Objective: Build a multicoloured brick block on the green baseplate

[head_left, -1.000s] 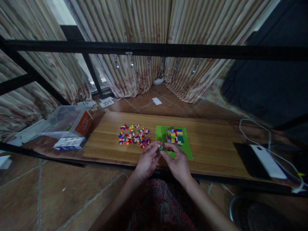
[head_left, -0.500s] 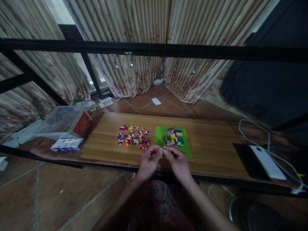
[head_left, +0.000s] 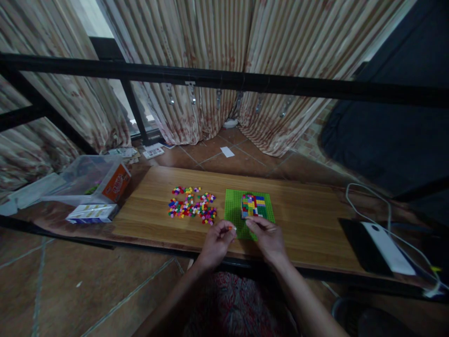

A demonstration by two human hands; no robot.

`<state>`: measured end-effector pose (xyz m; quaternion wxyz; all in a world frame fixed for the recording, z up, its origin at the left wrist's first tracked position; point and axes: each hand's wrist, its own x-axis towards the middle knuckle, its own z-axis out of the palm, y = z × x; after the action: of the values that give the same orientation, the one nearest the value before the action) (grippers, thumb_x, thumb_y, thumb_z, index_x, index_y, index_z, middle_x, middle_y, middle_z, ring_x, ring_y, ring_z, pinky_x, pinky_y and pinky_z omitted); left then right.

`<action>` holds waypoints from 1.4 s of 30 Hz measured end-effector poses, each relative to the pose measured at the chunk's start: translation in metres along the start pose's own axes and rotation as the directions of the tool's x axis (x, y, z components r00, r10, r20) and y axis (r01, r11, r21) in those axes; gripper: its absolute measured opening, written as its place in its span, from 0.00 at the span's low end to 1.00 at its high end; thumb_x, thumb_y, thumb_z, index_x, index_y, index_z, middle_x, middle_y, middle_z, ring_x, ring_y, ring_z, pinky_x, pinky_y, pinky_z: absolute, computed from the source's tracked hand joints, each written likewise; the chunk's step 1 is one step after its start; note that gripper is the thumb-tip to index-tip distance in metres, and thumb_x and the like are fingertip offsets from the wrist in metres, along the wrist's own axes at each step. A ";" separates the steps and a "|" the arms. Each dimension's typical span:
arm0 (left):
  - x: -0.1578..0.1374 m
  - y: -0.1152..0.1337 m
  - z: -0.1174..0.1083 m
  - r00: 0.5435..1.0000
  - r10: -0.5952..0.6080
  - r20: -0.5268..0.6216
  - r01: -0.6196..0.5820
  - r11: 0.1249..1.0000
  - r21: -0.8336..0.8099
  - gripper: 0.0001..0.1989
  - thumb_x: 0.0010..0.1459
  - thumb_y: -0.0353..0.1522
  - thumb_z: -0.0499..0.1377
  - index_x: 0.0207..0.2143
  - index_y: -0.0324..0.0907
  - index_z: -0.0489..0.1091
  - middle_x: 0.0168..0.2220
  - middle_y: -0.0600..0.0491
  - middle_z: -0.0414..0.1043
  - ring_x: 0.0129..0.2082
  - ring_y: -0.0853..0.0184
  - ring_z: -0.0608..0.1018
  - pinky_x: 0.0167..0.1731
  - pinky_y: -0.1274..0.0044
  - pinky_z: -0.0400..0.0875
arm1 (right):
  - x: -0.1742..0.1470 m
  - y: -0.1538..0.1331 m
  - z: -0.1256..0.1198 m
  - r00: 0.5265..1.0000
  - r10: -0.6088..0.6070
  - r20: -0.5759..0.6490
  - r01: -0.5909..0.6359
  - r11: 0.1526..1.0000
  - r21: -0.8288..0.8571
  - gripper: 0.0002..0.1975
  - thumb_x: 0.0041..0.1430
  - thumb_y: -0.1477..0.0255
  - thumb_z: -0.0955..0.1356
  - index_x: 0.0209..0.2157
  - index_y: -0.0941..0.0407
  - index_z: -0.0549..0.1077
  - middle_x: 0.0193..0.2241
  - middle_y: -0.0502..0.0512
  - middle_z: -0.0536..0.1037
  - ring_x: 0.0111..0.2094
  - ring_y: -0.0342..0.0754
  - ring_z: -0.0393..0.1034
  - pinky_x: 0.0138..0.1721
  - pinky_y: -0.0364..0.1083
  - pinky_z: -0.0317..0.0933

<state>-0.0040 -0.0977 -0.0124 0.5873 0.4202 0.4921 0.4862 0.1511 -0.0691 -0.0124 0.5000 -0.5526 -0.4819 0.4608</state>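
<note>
A green studded baseplate (head_left: 231, 199) lies on the wooden table, bearing a block built of multicoloured toy bricks (head_left: 253, 204). My left hand (head_left: 216, 243) is closed just left of the plate's near edge, pinching small toy bricks (head_left: 231, 228), orange and white, between thumb and fingertips. My right hand (head_left: 268, 236) is over the plate's near right part, its thumb and forefinger pinched at the near edge of the built block. Whatever is between those fingers is too small to make out. Left of the plate, loose bricks (head_left: 191, 206) of many colours are spread in clusters.
A clear plastic bin (head_left: 87, 175) with an orange label and a white-and-blue box (head_left: 93, 213) stand at the left. Toward the right end lie a black flat thing (head_left: 365, 245), a white slab (head_left: 388, 248) and a pale cable (head_left: 389, 206). A black bar (head_left: 224, 77) crosses beyond the table.
My hands have moved apart. The right one has come to the near edge of the built block; the left still holds the small bricks. The view has shifted slightly.
</note>
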 end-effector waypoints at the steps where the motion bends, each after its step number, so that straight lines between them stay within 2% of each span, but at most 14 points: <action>1: 0.002 -0.003 -0.002 1.000 0.008 -0.014 -0.008 1.000 0.019 0.11 0.52 0.40 0.62 0.31 0.41 0.69 0.27 0.56 0.68 0.28 0.71 0.70 0.32 0.78 0.65 | 0.007 0.000 -0.004 0.998 -0.070 -0.011 0.069 0.995 -0.076 0.10 0.49 0.60 0.73 0.31 0.52 0.81 0.32 0.53 0.81 0.34 0.50 0.72 0.40 0.50 0.65; 3: 0.007 -0.010 -0.004 0.999 0.032 -0.026 -0.031 0.999 0.040 0.11 0.53 0.40 0.61 0.31 0.41 0.69 0.27 0.56 0.68 0.29 0.70 0.70 0.33 0.78 0.66 | 0.022 -0.003 -0.011 0.973 -0.229 0.024 0.228 0.941 -0.252 0.10 0.53 0.61 0.71 0.31 0.51 0.81 0.34 0.54 0.80 0.38 0.51 0.72 0.43 0.51 0.64; 6: 0.017 -0.015 -0.004 0.998 0.057 -0.037 -0.058 0.998 -0.005 0.12 0.53 0.41 0.61 0.33 0.41 0.70 0.34 0.53 0.72 0.32 0.69 0.73 0.36 0.75 0.69 | 0.041 -0.006 -0.013 0.907 -0.393 0.152 0.415 0.769 -0.485 0.09 0.56 0.63 0.69 0.31 0.51 0.80 0.35 0.55 0.78 0.40 0.52 0.70 0.45 0.53 0.62; 9: 0.028 -0.016 0.000 0.997 0.060 -0.038 -0.063 0.995 -0.082 0.16 0.51 0.44 0.63 0.33 0.42 0.69 0.44 0.51 0.72 0.34 0.69 0.75 0.37 0.75 0.70 | 0.053 -0.004 -0.010 0.856 -0.443 0.266 0.505 0.607 -0.614 0.08 0.58 0.66 0.68 0.31 0.51 0.80 0.36 0.56 0.77 0.41 0.54 0.68 0.46 0.54 0.62; 11: 0.036 -0.015 0.003 0.999 0.051 -0.015 -0.052 0.992 -0.117 0.18 0.50 0.46 0.63 0.32 0.42 0.67 0.48 0.50 0.71 0.33 0.70 0.75 0.35 0.76 0.70 | 0.058 -0.001 -0.007 0.838 -0.452 0.306 0.529 0.537 -0.657 0.07 0.58 0.68 0.68 0.31 0.51 0.80 0.37 0.56 0.76 0.42 0.54 0.67 0.45 0.54 0.62; 13: 0.043 -0.015 0.007 0.999 0.044 0.025 -0.040 0.991 -0.126 0.19 0.51 0.47 0.62 0.33 0.42 0.66 0.49 0.51 0.71 0.31 0.72 0.76 0.33 0.77 0.69 | 0.061 0.003 -0.005 0.833 -0.453 0.318 0.532 0.498 -0.685 0.07 0.57 0.70 0.68 0.32 0.51 0.80 0.38 0.57 0.76 0.43 0.55 0.66 0.45 0.54 0.62; 15: 0.049 -0.017 0.010 0.997 0.042 0.063 -0.035 0.993 -0.110 0.19 0.53 0.48 0.61 0.33 0.42 0.66 0.44 0.52 0.72 0.29 0.73 0.76 0.32 0.79 0.68 | 0.063 0.005 -0.005 0.834 -0.451 0.317 0.526 0.479 -0.703 0.07 0.57 0.71 0.67 0.31 0.51 0.80 0.38 0.57 0.76 0.43 0.55 0.66 0.45 0.54 0.62; 19: 0.055 -0.022 0.015 0.993 0.035 0.111 -0.026 0.996 -0.085 0.18 0.54 0.48 0.59 0.34 0.42 0.65 0.32 0.56 0.70 0.27 0.73 0.75 0.30 0.79 0.67 | 0.066 0.007 -0.003 0.852 -0.442 0.279 0.492 0.499 -0.713 0.06 0.55 0.72 0.68 0.30 0.52 0.79 0.38 0.58 0.76 0.42 0.55 0.67 0.45 0.54 0.62; 21: 0.055 -0.024 0.015 0.992 0.036 0.118 -0.026 0.996 -0.083 0.18 0.55 0.48 0.59 0.33 0.42 0.64 0.35 0.55 0.71 0.27 0.73 0.75 0.29 0.79 0.67 | 0.067 0.008 -0.001 0.871 -0.430 0.238 0.458 0.530 -0.714 0.05 0.55 0.71 0.68 0.31 0.53 0.79 0.37 0.58 0.76 0.42 0.55 0.68 0.45 0.54 0.62; 23: 0.055 -0.024 0.015 0.991 0.043 0.126 -0.035 0.997 -0.071 0.18 0.55 0.48 0.59 0.33 0.42 0.63 0.42 0.53 0.71 0.28 0.74 0.75 0.29 0.79 0.67 | 0.067 0.010 -0.001 0.883 -0.423 0.204 0.431 0.555 -0.711 0.05 0.54 0.70 0.69 0.31 0.54 0.78 0.37 0.58 0.76 0.42 0.55 0.68 0.46 0.54 0.62; 27: 0.052 -0.024 0.015 0.988 0.067 0.139 -0.063 0.997 -0.034 0.17 0.55 0.47 0.58 0.34 0.43 0.64 0.52 0.52 0.69 0.30 0.74 0.75 0.30 0.79 0.68 | 0.066 0.012 -0.003 0.884 -0.425 0.192 0.430 0.584 -0.688 0.06 0.55 0.67 0.69 0.31 0.53 0.78 0.37 0.58 0.76 0.41 0.55 0.69 0.45 0.54 0.62; 31: 0.049 -0.026 0.016 0.984 0.098 0.150 -0.099 0.995 -0.001 0.15 0.56 0.45 0.58 0.35 0.44 0.65 0.53 0.52 0.69 0.33 0.71 0.75 0.35 0.77 0.69 | 0.064 0.010 -0.007 0.886 -0.425 0.184 0.435 0.627 -0.646 0.09 0.56 0.64 0.69 0.31 0.53 0.78 0.37 0.58 0.76 0.42 0.55 0.69 0.46 0.55 0.62; 37: 0.047 -0.028 0.018 0.985 0.127 0.116 -0.137 0.987 0.082 0.10 0.58 0.42 0.57 0.35 0.46 0.68 0.55 0.51 0.70 0.37 0.67 0.75 0.42 0.73 0.69 | 0.064 0.006 -0.013 0.905 -0.408 0.121 0.405 0.736 -0.542 0.12 0.59 0.62 0.65 0.32 0.54 0.77 0.37 0.58 0.77 0.41 0.53 0.70 0.46 0.53 0.63; 42: 0.045 -0.023 0.020 0.978 0.184 0.098 -0.199 0.965 0.173 0.07 0.58 0.39 0.56 0.34 0.47 0.69 0.54 0.52 0.71 0.40 0.64 0.75 0.46 0.71 0.67 | 0.066 0.009 -0.013 0.906 -0.416 0.079 0.373 0.694 -0.616 0.12 0.59 0.63 0.65 0.34 0.54 0.78 0.39 0.59 0.77 0.45 0.55 0.68 0.50 0.57 0.59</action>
<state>0.0218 -0.0579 -0.0395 0.5165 0.5369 0.4671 0.4762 0.1723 -0.0054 -0.0217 0.3940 -0.5838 -0.6958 0.1407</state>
